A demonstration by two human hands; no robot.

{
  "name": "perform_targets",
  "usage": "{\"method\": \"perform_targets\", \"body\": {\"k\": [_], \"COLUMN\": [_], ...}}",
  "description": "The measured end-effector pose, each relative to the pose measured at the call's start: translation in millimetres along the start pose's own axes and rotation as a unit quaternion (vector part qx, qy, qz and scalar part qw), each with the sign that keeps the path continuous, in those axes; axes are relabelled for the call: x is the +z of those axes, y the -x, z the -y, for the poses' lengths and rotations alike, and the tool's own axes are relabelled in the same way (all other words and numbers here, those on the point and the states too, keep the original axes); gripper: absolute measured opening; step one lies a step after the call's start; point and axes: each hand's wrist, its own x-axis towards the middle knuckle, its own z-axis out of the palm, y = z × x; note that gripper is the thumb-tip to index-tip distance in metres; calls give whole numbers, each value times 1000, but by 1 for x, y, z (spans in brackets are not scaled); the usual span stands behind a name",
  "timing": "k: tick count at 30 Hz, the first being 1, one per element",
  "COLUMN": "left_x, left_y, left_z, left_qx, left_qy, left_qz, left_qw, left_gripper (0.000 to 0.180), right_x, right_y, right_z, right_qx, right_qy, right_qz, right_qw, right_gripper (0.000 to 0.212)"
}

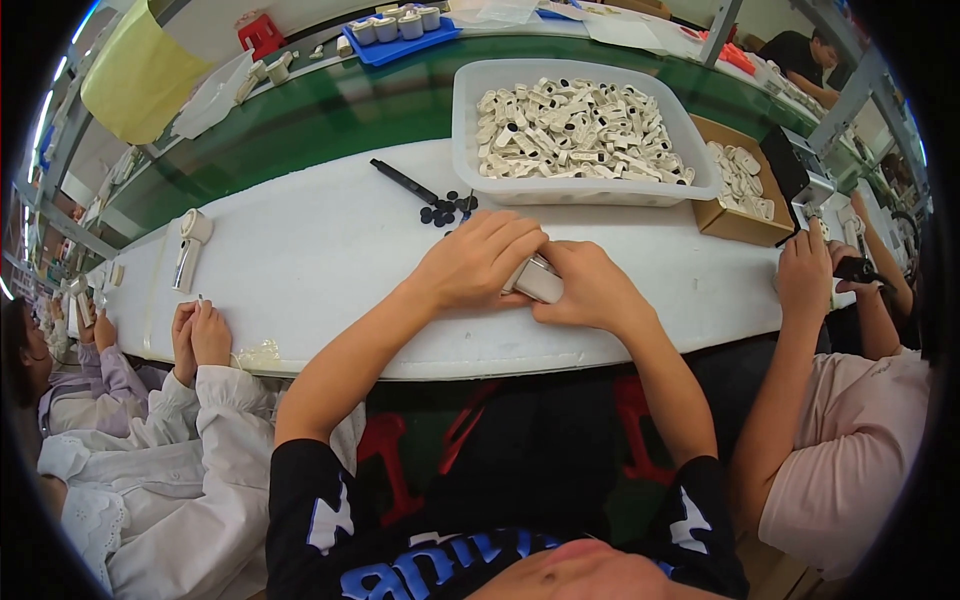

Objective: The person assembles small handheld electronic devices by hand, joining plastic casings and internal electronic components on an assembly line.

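Over the white worktable (pixel 330 250), in front of the bin, both my hands close around a small off-white plastic part (pixel 541 281) with a rounded, glossy end. My left hand (pixel 483 262) curls over its left side, so much of the part is hidden. On the other side, my right hand (pixel 597 287) grips it with the thumb in front and fingers behind. Just beyond my left hand lies a loose cluster of small black round caps (pixel 447 209). A black pen-shaped tool (pixel 403 181) rests beside them, pointing away to the left.
A translucent bin (pixel 600 192) heaped with off-white parts stands ahead, with a cardboard box (pixel 738 222) of similar parts to its right. A white handheld device (pixel 190 250) lies at left. Co-workers sit on both sides. Beyond the table runs a green conveyor belt (pixel 330 108).
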Motion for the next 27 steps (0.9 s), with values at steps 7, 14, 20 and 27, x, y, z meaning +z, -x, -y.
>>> {"method": "perform_targets", "body": {"k": [7,14,20,27], "left_x": [-2,-5,-23,-18], "left_y": [0,-4,24,40], "left_z": [9,7,-42,-103], "left_qx": [93,106,-47,-366], "left_qy": [-57,-44,-11,157], "left_qz": [-17,-46,-25,-97], "left_qw": [994,992,999,912], "left_gripper": [55,54,60,70], "right_x": [4,7,14,32], "right_y": [0,9,49,77], "right_z": [3,20,19,35], "right_qx": [-83,-36,8,-10], "right_qy": [52,118,51,-22], "right_qz": [-55,-103,-165,-223], "right_qw": [994,987,985,974], "right_gripper": [36,38,48,47]}}
